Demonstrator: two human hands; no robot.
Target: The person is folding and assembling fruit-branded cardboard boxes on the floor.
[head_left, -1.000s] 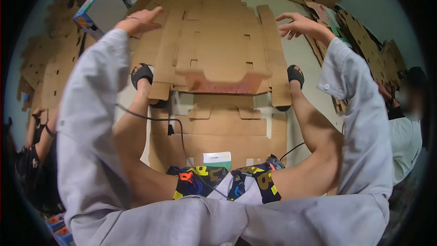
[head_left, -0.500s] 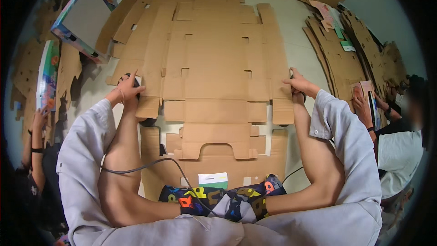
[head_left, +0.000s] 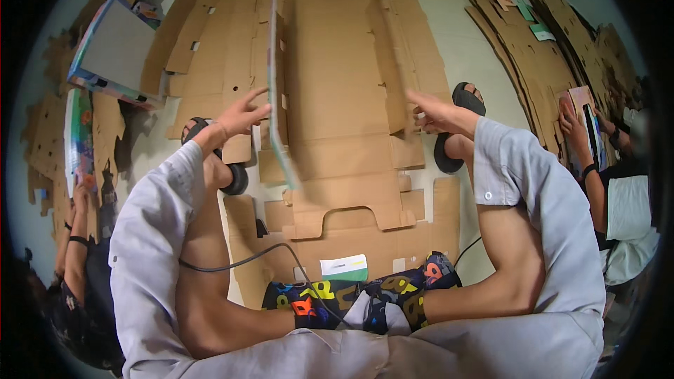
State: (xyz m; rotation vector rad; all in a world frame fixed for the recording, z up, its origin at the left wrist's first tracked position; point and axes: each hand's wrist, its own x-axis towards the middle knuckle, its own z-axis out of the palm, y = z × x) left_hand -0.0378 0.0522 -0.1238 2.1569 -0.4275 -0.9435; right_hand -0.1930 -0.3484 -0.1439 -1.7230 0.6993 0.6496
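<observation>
A large flat-cut brown cardboard box sheet [head_left: 333, 91] lies on the floor between my feet, its plain side up. Its left side panel [head_left: 278, 98] stands nearly upright, showing a thin strip of coloured print. At its outer face, my left hand [head_left: 242, 116] has its fingers stretched out, the tips against the panel. The right side panel [head_left: 386, 56] is also raised and leans inward, smeared by motion. Beside that panel's outer face is my right hand [head_left: 439, 114], fingers apart; whether they touch it is hard to tell. Neither hand grips anything.
More flattened cardboard [head_left: 225, 63] lies beneath. Folded boxes [head_left: 116, 49] stand at the left, and cardboard stacks [head_left: 519, 63] at the right. People on both sides hold boxes. A black cable [head_left: 239, 258] crosses my leg. My sandalled feet flank the sheet.
Both side panels have swung up from lying flat. My hands have moved inward from the outer edges, letting go of them, and the fingers are now stretched out.
</observation>
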